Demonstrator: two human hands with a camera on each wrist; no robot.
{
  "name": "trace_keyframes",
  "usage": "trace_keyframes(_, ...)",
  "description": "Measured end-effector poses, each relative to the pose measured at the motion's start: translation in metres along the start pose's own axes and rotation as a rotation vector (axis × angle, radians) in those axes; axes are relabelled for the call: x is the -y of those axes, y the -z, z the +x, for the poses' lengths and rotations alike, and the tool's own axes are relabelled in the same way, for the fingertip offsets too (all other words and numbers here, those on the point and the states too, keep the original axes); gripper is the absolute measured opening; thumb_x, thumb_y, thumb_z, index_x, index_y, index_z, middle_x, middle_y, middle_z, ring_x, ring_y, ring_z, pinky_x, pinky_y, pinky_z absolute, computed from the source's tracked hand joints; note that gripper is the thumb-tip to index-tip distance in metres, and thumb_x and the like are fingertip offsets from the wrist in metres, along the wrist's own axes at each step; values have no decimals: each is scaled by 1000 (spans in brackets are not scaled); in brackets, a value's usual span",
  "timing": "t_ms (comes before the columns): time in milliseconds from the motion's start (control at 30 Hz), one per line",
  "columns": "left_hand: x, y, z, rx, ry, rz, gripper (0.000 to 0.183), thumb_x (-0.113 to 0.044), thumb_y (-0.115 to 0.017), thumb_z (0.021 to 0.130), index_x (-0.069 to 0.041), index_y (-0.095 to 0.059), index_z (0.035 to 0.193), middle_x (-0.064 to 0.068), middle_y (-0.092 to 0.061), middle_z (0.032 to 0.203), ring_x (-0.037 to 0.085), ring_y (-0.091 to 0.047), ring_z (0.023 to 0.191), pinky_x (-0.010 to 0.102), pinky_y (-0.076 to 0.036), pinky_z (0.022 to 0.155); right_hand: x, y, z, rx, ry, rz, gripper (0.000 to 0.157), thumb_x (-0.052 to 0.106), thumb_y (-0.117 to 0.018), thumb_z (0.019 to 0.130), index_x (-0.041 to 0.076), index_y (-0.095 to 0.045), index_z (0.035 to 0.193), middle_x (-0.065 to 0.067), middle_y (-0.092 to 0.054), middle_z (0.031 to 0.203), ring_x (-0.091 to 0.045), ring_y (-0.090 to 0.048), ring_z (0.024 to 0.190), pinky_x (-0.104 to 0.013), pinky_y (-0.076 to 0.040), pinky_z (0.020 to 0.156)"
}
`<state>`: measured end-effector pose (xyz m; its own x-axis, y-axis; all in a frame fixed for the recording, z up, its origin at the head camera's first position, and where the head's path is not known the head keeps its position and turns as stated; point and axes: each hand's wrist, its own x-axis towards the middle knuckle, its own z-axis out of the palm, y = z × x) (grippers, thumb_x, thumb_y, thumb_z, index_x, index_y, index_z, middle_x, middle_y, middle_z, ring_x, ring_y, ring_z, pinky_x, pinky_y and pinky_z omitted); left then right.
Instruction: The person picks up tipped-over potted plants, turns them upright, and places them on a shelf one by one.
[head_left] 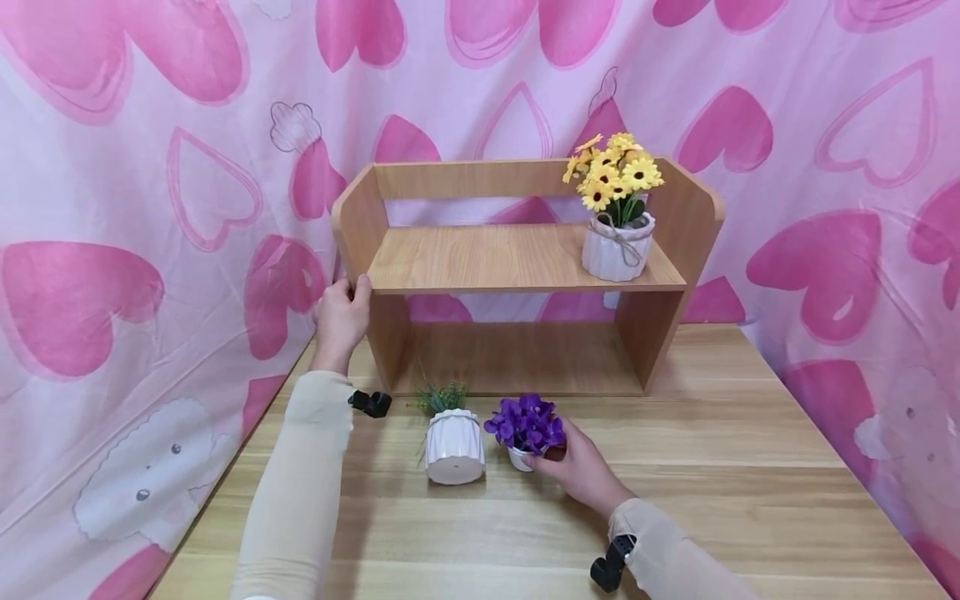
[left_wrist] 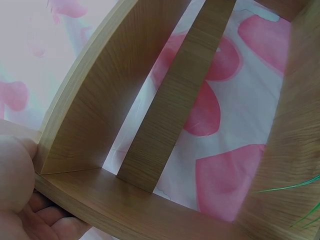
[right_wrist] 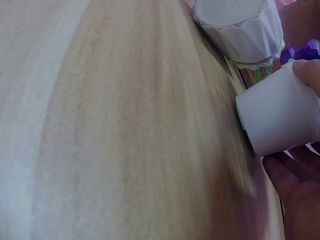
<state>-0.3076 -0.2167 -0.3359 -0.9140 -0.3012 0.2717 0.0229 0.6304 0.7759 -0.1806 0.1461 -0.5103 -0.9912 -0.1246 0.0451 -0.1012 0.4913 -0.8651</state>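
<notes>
My left hand grips the left side panel of a two-tier wooden shelf, with the thumb at the front edge and fingers curled round the panel in the left wrist view. My right hand holds a small white pot of purple flowers between thumb and fingers, just in front of the shelf. Whether this pot touches the table cannot be told. To its left, a white fluted pot with a green plant lies on its side, base toward me.
On the shelf's upper board, at the right, stands a white pot of yellow flowers, tied with twine. The shelf stands at the back of a wooden table. A pink heart-patterned curtain hangs behind and at both sides.
</notes>
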Motion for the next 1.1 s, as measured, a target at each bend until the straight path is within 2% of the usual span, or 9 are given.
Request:
trace_keyframes(200,-1,2,-1,18,37,-9,61,-53,-41,113,1,-67,125,26,-69,129,45,-51,130,59,-42,110,-3,0,-2,20,-9,17,78,30,-93,86,10,-55,151,-19,-65,149,-42,-57,145,-63,-37,125)
trace_keyframes(533,1,0,0,-6,-17,-4,59,-50,-42,112,3,-65,106,28,-68,110,50,-51,124,60,-31,117,-6,0,-7,52,-26,68,90,35,-92,86,10,-47,159,-20,-59,156,-44,-52,149,-66,-31,127)
trace_keyframes(733,2,-1,3,-18,-31,-9,56,-48,-42,112,3,-64,104,29,-67,109,50,-52,123,59,-31,116,-5,-1,-5,47,-47,97,90,34,-93,86,10,-47,159,-20,-59,157,-43,-53,149,-66,-32,126)
trace_keyframes(967,2,-1,2,-6,-17,-14,58,-51,-41,112,3,-63,104,27,-65,104,47,-51,120,58,-36,111,-6,-6,-3,27,-41,82,85,32,-93,85,11,-51,156,-19,-61,154,-43,-54,148,-65,-32,126)
trace_keyframes(1100,3,-1,1,-23,-28,-13,55,-49,-43,112,2,-62,101,26,-64,101,46,-53,115,57,-39,106,-8,-9,-3,12,-35,82,81,32,-93,86,10,-53,153,-19,-63,152,-42,-56,145,-64,-35,125)
